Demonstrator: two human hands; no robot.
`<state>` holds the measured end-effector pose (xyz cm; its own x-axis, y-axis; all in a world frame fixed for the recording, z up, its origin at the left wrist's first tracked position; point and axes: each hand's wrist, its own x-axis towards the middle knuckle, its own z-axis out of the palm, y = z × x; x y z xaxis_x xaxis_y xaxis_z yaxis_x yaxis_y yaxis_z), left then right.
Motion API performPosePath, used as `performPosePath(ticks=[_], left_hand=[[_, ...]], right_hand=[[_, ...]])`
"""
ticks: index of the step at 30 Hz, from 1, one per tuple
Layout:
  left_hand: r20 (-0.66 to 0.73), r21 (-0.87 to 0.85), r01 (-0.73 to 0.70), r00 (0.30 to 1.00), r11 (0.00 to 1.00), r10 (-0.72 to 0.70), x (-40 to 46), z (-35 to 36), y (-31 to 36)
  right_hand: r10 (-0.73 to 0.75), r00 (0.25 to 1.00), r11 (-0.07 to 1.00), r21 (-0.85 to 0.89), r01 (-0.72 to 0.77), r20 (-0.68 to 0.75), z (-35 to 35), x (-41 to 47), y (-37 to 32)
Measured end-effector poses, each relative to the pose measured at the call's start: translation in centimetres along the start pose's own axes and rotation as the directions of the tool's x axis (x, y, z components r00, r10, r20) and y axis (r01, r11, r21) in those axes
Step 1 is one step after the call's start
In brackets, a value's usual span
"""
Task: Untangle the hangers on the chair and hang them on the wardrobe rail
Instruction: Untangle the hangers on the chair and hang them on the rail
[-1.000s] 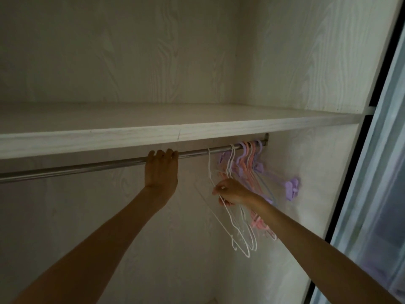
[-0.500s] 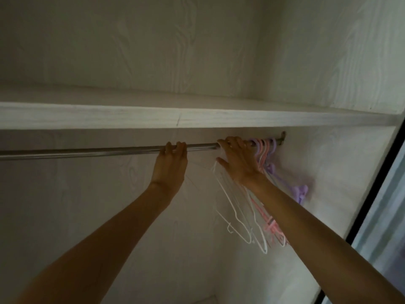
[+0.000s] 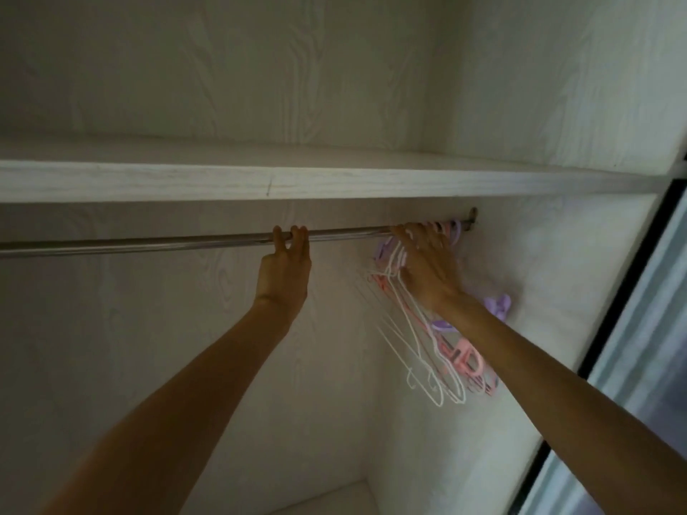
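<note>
Both hands on rail (image 3: 148, 242) — hangers (image 3: 427, 351) bunched right

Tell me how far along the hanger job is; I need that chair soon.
Done: white, pink and purple hangers hang bunched at the rail's right end. In hand: the right hand is on their hooks at the rail; the left hand grips the rail. Left: unknown, since the chair is out of view.

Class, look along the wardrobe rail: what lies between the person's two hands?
In the head view, only bare rail lies between the left hand and the right hand; the hangers bunch at the right hand.
</note>
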<state>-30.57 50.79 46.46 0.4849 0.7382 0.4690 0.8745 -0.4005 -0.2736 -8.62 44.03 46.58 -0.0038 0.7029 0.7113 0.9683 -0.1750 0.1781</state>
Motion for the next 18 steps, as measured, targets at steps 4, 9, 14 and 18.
performPosePath(ticks=[4,9,14,18], left_hand=[[0.01,0.009,0.04,0.999,0.999,-0.04,-1.5,0.9,-0.4],[-0.082,-0.259,-0.156,0.987,0.953,0.139,-8.8,4.7,4.7],[0.175,-0.51,-0.264,0.9,0.819,0.4,-19.5,7.3,14.2],[0.242,-0.679,-0.295,0.774,0.672,0.585,-26.2,7.2,21.3]], right_hand=[[-0.2,0.977,0.979,-0.029,0.203,0.073,-3.8,-5.5,-1.2],[-0.146,0.967,0.989,-0.007,0.151,0.209,-7.7,-17.8,-0.9],[0.171,0.824,0.973,0.039,-0.227,0.54,-9.1,-32.7,-0.8],[0.394,0.577,0.859,-0.064,-0.508,0.715,-11.7,-43.6,-1.4]])
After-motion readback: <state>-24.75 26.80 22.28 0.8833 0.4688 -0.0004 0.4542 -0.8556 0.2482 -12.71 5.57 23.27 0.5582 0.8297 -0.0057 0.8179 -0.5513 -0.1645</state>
